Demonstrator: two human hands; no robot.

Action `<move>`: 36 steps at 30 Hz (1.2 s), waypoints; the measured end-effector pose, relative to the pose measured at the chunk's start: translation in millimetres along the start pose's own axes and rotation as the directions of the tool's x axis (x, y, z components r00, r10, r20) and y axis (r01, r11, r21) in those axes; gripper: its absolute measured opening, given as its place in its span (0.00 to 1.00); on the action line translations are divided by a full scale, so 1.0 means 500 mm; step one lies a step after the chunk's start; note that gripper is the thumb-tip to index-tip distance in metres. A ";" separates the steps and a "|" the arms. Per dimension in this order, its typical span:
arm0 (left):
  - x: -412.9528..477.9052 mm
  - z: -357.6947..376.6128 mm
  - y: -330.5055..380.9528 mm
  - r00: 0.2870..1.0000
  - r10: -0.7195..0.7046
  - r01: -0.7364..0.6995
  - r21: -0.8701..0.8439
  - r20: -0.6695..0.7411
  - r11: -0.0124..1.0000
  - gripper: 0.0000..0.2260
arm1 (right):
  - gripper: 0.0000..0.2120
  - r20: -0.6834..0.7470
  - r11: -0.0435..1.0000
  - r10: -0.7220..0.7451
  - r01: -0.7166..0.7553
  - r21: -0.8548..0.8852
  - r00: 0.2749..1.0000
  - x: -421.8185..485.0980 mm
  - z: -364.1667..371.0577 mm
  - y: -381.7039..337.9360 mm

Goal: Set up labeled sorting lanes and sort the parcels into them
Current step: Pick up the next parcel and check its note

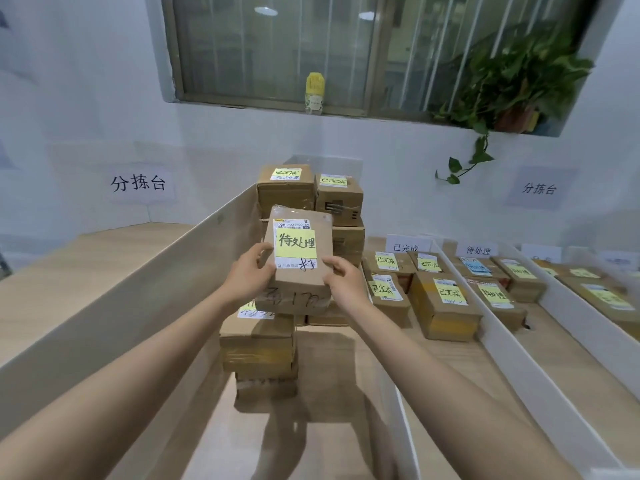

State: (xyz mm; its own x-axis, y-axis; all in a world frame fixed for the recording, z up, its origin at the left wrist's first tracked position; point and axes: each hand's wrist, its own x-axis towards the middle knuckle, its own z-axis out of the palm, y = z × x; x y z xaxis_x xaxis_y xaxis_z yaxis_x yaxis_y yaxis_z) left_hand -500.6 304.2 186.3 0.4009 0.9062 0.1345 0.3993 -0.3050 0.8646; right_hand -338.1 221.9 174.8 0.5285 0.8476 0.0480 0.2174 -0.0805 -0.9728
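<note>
I hold a brown cardboard parcel [300, 249] tilted up in front of me, its top bearing a yellow note reading 待处理. My left hand [250, 271] grips its left edge and my right hand [341, 275] grips its lower right corner. Below and behind it rises a stack of unsorted parcels [259, 344], two at the back [313, 192] with yellow 已完成 notes. To the right, a lane with the white card 已完成 [406, 247] holds several parcels [441, 306]. The lane beyond it, carded 待处理 [478, 250], holds parcels [498, 292] with yellow notes.
White dividers [512, 344] separate the lanes on the wooden table; a tall beige panel [145, 296] walls the left side. A further lane at far right holds parcels [602, 296]. Signs 分拣台 [138, 183] hang on the wall. A plant [512, 81] and bottle [314, 93] sit on the windowsill.
</note>
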 end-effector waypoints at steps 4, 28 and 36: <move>-0.007 0.032 0.031 0.998 0.026 -0.025 -0.008 0.049 1.000 0.19 | 0.21 -0.089 0.998 0.056 -0.053 0.038 0.994 -0.032 -0.042 0.000; -0.154 0.508 0.350 0.871 0.338 -0.286 -0.193 0.357 0.939 0.20 | 0.24 -0.578 0.988 0.106 -0.022 0.151 0.809 -0.240 -0.559 0.095; -0.247 0.661 0.463 0.817 0.391 -0.307 -0.254 0.423 0.917 0.20 | 0.24 -0.668 0.992 0.074 0.013 0.124 0.740 -0.341 -0.741 0.107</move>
State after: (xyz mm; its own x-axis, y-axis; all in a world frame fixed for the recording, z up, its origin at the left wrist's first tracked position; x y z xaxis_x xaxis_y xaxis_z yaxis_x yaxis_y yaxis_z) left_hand -185.0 25.0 209.7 0.8330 0.4970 0.2433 0.0332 -0.4838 0.8746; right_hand -112.7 -121.3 198.6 0.9557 0.2708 0.1149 0.1204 -0.0039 -0.9927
